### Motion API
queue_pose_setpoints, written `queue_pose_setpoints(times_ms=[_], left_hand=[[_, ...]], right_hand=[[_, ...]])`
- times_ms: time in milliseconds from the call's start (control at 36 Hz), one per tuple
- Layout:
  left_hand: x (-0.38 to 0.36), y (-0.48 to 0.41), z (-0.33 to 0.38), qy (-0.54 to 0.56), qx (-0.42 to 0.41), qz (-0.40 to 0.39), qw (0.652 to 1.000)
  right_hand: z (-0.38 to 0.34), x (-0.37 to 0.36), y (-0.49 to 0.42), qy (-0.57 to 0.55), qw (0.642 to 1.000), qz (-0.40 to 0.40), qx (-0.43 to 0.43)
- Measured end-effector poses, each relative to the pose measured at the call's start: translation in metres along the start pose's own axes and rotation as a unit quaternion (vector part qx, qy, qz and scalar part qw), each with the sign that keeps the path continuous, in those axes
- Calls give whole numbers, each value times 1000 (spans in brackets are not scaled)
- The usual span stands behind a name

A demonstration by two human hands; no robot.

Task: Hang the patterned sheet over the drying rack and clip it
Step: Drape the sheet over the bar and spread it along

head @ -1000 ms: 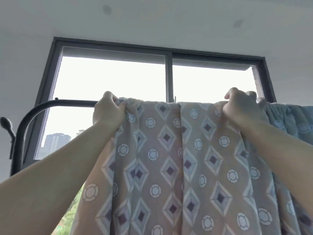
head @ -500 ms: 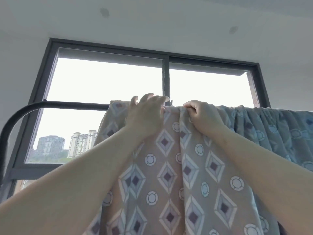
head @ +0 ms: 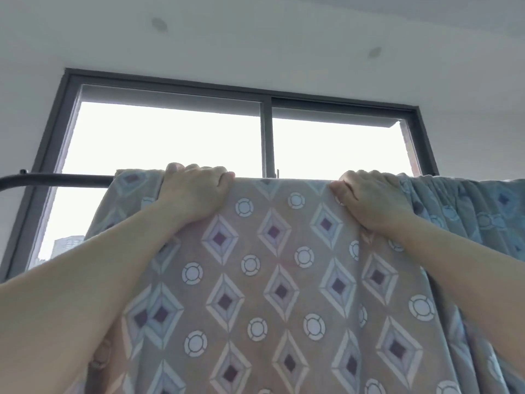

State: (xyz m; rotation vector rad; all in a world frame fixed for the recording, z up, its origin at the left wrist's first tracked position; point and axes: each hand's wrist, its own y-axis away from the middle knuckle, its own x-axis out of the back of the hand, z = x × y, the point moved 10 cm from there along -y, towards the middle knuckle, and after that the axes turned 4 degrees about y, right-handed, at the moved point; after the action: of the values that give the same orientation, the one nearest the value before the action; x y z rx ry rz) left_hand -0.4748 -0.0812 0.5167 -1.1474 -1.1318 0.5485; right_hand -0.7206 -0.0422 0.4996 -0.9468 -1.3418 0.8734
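Overhead, through the head camera, my left grip [head: 196, 191] sits a little left of the frame's centre, its fingers curled over the top fold of the patterned sheet [head: 284, 265] and clasping the cloth where it bends across the drying rack [head: 56, 177]. My right grip [head: 369, 200] is right of centre at the same height, well apart from the left; its fingers are also bent over the top edge, and its thumb pinches the fabric against them. Both forearms rise from the lower corners of the frame toward the bar.

The sheet hangs over the rack's top bar and falls to the bottom of the frame. Between my two grips it lies fairly flat and taut, showing tan cloth with pale diamonds and ringed circles. To the right of my right grip it is gathered in close bluish pleats along the bar, out to the right edge of the frame. Left of my left grip a short corner of the sheet droops, and beyond it the dark bar runs bare to the left edge, where it begins to curve downward.

Behind the rack stands a dark-framed window [head: 267, 137], very bright, with a tower block [head: 68, 243] just visible at lower left.
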Motion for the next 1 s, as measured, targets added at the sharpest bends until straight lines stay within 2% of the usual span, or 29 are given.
queue_pose_setpoints(times_ms=[111,222,333,389,472,556,639,722,861,917,1000], left_hand=[[-5,-2,6,4,29,-35,999],[-6,0,33,38,-13,-12,999],[3,9,30,63,-36,33,997],[11,15,14,8,-16,62,998],[29,28,-21,-103,59,100,988],[32,37,-49,-94,105,67,988],[31,40,-54,-96,101,47,989],[35,39,-48,-101,84,76,988],[40,33,-44,-129,91,92,983],[44,32,-46,-150,94,95,980],[48,26,-50,-150,89,106,979]], right_hand=[[-12,5,0,3,999,-8,-53],[-81,2,0,-29,997,-5,68],[-98,-3,-2,-69,995,2,74],[-94,-3,-4,-60,995,15,72],[-85,-2,-5,-46,997,20,57],[-75,-2,-4,-24,999,24,41],[-66,-4,-5,-13,1000,23,9],[-73,-4,-5,0,1000,26,-11],[-123,-5,0,-62,993,46,93],[-124,-2,-3,-112,988,58,89],[-114,-1,-7,-128,986,65,91]])
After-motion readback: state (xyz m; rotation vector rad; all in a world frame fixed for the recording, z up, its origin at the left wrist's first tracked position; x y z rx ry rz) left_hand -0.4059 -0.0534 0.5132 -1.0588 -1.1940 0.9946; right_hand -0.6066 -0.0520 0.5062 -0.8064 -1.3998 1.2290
